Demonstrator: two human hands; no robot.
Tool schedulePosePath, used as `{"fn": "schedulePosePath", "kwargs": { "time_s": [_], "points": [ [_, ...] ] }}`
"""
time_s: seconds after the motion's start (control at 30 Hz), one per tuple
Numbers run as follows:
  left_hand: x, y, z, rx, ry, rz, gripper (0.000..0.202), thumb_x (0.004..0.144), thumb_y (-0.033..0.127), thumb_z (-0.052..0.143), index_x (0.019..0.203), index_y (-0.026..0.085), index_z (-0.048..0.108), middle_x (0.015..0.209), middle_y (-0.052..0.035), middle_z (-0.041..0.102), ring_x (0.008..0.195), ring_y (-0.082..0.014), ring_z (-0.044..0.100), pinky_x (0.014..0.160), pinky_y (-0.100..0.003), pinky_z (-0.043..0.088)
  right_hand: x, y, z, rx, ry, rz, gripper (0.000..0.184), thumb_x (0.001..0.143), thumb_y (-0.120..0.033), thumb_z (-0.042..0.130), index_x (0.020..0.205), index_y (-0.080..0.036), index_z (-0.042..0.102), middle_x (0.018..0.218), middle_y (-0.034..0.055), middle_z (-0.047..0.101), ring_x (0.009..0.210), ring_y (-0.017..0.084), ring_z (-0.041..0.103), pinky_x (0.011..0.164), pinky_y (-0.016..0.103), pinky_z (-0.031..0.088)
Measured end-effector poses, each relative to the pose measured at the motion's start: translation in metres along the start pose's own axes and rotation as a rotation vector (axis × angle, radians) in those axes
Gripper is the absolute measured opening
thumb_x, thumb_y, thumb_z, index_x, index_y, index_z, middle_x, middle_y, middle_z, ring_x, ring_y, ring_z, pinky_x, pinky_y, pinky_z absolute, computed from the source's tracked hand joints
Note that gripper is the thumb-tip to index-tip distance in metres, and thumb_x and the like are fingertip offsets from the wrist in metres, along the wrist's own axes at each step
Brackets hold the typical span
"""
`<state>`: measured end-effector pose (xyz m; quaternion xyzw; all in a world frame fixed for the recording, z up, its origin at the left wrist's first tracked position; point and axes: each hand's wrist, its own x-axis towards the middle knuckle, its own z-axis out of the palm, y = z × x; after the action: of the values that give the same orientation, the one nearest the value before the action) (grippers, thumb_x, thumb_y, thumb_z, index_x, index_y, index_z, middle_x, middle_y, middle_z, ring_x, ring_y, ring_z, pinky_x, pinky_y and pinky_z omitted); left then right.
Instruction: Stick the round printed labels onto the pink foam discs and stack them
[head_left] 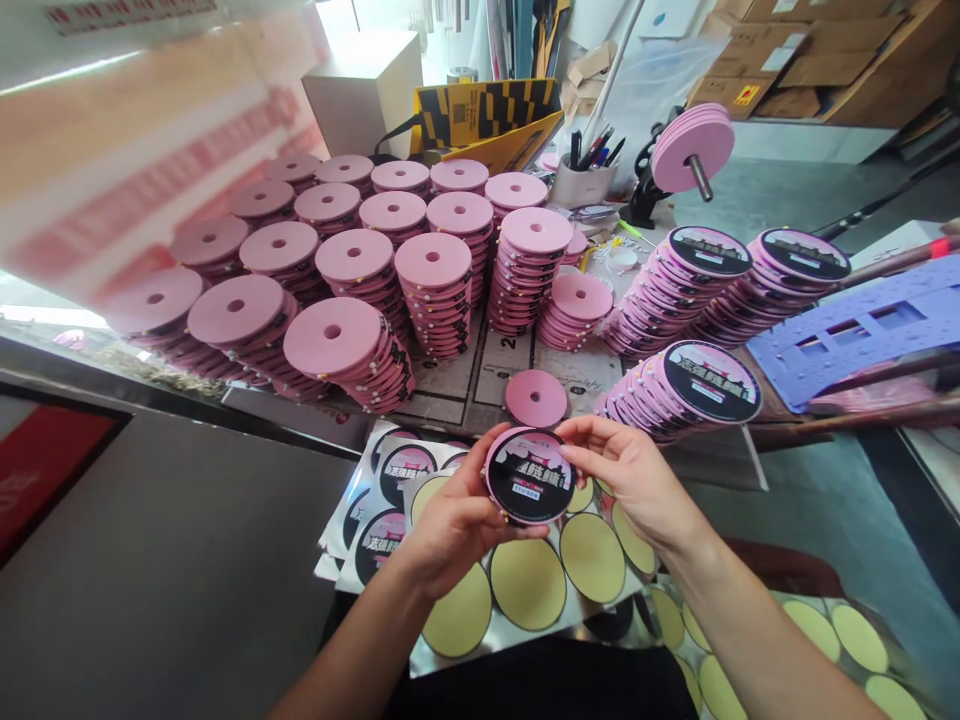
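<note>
My left hand (450,525) is closed around the edge of a round pink foam spool (541,519), holding it up toward me. On its face lies a black and pink round sticker (531,478) with white lettering. The fingertips of my right hand (630,475) are pinched together at the sticker's upper right edge. Just beyond my hands, a low pink spool (517,398) lies flat on the table. Below them are sticker sheets: one printed sheet (386,540) at the left, and a backing sheet (487,645) with several yellowish circles.
Several stacks of pink spools (334,335) fill the table's left and middle. Stacks topped with black stickers (712,382) lean at the right, beside a purple plastic piece (862,325). Behind stand a pen holder (585,183), a spindle with pink discs (694,150) and a yellow-black box (487,115).
</note>
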<state>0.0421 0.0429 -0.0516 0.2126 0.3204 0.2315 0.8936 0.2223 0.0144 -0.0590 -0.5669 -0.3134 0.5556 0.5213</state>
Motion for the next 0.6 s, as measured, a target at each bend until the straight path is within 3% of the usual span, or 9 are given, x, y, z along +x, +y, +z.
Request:
{"fn": "schedulePosePath", "kwargs": {
  "time_s": [0.6],
  "points": [
    [-0.0001,-0.0033,0.0001,-0.004,-0.005,0.038,0.065,0.064,-0.004,0.054,0.120,0.028,0.046,0.128,-0.0056,0.046,0.091,-0.0214,0.061,0.074,-0.037,0.053,-0.0023,0.0027,-0.0013,-0.029,0.006,-0.035,0.017,0.064,-0.025,0.071,0.077,-0.016,0.065,0.067,-0.0001,0.062,0.055,0.008,0.051,0.045,0.018,0.040]
  ]
}}
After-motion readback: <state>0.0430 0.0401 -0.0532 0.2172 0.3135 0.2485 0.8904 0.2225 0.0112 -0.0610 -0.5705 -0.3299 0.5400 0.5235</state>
